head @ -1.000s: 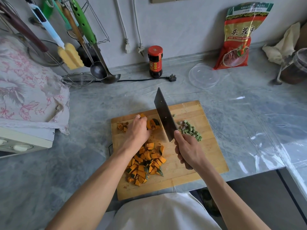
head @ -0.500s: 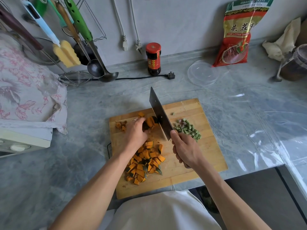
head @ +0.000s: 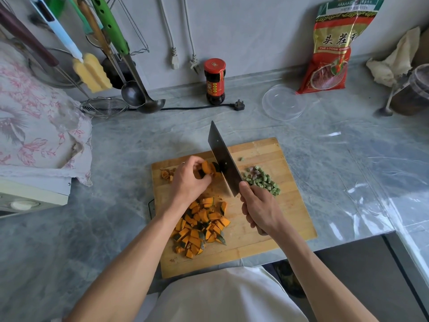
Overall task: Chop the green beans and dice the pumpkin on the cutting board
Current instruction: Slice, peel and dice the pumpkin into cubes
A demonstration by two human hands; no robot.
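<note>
Pumpkin wedge (head: 207, 168), orange with a dark rind, sits near the far left part of the wooden cutting board (head: 292, 205). Left hand (head: 189, 182) rests on the board with its fingers curled together around the wedge, pinning it in place. Right hand (head: 261, 211) is wrapped tight around the handle of a cleaver (head: 224, 160); the handle itself is hidden inside the fist. Cleaver blade stands on edge, tip pointing away from the person, flat side just beside the right face of the wedge.

Diced pumpkin (head: 200, 226) lies in 1 pile on the near left part of the board, partly under the left wrist. A few small orange scraps (head: 167, 175) lie at the far left edge. Chopped green beans (head: 263, 180) form 1 pile to the right of the blade, well apart from the pumpkin. Board lies on a grey marbled counter (head: 116, 159).
</note>
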